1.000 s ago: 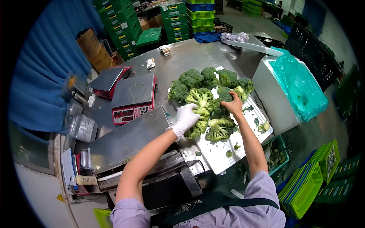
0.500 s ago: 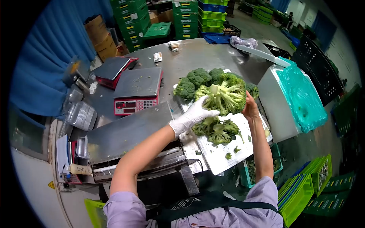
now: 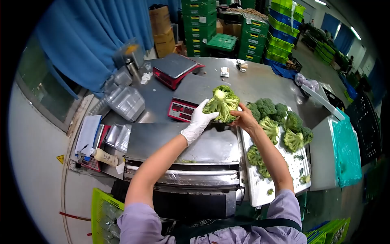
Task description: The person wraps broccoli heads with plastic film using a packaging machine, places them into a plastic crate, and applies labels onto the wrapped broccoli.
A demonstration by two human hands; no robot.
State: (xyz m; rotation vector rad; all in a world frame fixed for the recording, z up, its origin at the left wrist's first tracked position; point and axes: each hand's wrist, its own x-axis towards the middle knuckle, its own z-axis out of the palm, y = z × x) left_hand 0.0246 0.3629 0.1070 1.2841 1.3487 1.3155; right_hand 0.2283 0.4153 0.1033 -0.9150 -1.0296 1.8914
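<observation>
Between my two hands I hold a broccoli head with its cut stem facing up, above the front edge of a scale with a red body. My left hand, in a white glove, grips the broccoli from the left. Bare, my right hand grips it from the right, fingers round the florets. To the right, several more broccoli heads lie on a white cutting board, some with stems up. Small broccoli scraps are scattered on the board.
Left of me are a second scale, clear plastic trays and a bottle. A metal-topped wrapping machine stands in front. At right is a white box with a green plastic bag. Green crates stack behind.
Both hands have carried the broccoli head left, off the cutting board and over to the scale. The camera view has turned left.
</observation>
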